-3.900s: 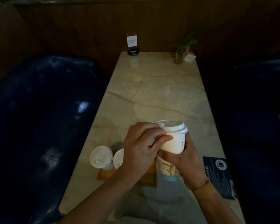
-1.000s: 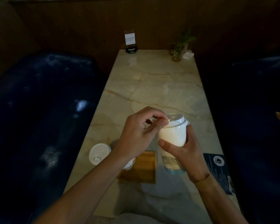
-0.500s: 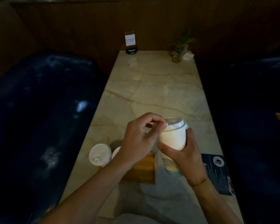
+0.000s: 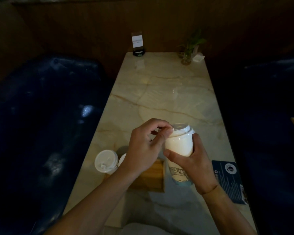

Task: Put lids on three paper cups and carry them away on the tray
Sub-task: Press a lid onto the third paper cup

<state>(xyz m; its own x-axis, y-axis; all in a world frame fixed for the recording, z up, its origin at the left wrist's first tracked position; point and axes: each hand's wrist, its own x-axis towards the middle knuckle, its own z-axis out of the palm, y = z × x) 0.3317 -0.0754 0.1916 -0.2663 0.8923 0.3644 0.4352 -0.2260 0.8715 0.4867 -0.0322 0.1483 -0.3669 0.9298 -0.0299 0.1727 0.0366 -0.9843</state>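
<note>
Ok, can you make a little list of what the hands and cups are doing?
right hand: holds the cup upright, off the table
left hand: fingers at the lid edge
lid: tilted, not fully seated
lidded cup: stands at the tray
third cup: mostly hidden behind the left hand
card: lies right of the cup

**One head-worn view, looking forward and down**

A single wide-angle camera sits on the person's head and faces forward and down along the length of the worktop [image 4: 168,92]. Both forearms enter from the bottom edge, and the hands, left [image 4: 143,150] and right [image 4: 192,167], sit close below the lens at lower centre. The worktop's far end, with a card stand [image 4: 137,43] and a small plant [image 4: 190,48], lies well away near the top. Dark seats [image 4: 41,116] fill the sides, bowed by the wide lens. No second view exists to share scenery with.
</note>
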